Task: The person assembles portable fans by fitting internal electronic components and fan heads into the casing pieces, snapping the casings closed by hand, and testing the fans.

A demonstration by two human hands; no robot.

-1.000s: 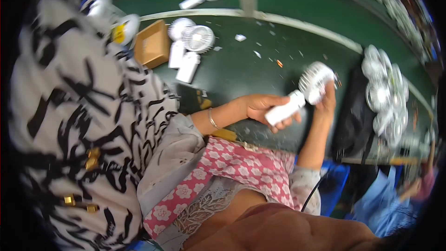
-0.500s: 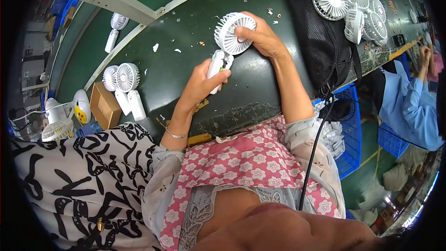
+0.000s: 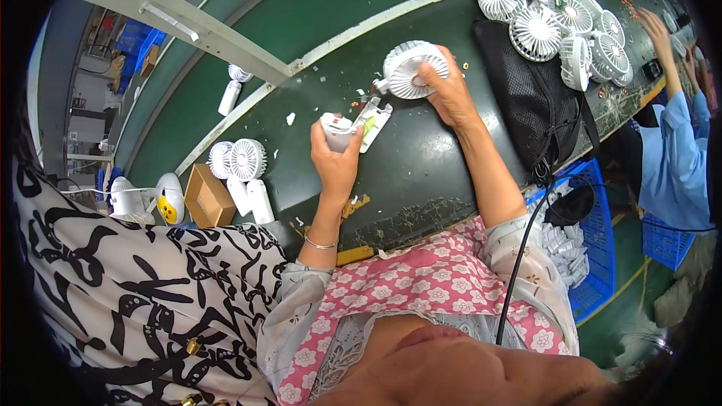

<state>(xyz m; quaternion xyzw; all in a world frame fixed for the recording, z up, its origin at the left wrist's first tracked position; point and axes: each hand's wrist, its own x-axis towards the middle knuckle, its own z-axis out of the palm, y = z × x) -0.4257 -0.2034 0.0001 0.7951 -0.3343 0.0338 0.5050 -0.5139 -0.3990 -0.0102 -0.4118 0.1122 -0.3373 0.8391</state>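
My right hand (image 3: pixel 453 92) grips the white round fan head (image 3: pixel 403 68) of a small handheld fan, thumb across its ribbed grille. From its neck hangs an opened white handle shell (image 3: pixel 374 125) with a yellow-green part inside. Closed around a white handle piece (image 3: pixel 338 125), my left hand (image 3: pixel 336 165) is just left of that shell. Its fingertips are close to the shell; whether they touch it I cannot tell. What joins the two handle pieces, if anything, is too small to make out.
A black mesh bag (image 3: pixel 519 98) lies right of my hands, beside a pile of white fan heads (image 3: pixel 535 33). Two whole fans (image 3: pixel 247 159) and a cardboard box (image 3: pixel 210 195) stand left. A blue crate (image 3: pixel 594 256) holds white parts. A co-worker's arm (image 3: pixel 669 68) reaches in at far right.
The handle has come apart: my left hand's piece is now away from the shell on the fan head. My hands are farther apart. The whole view has shifted.
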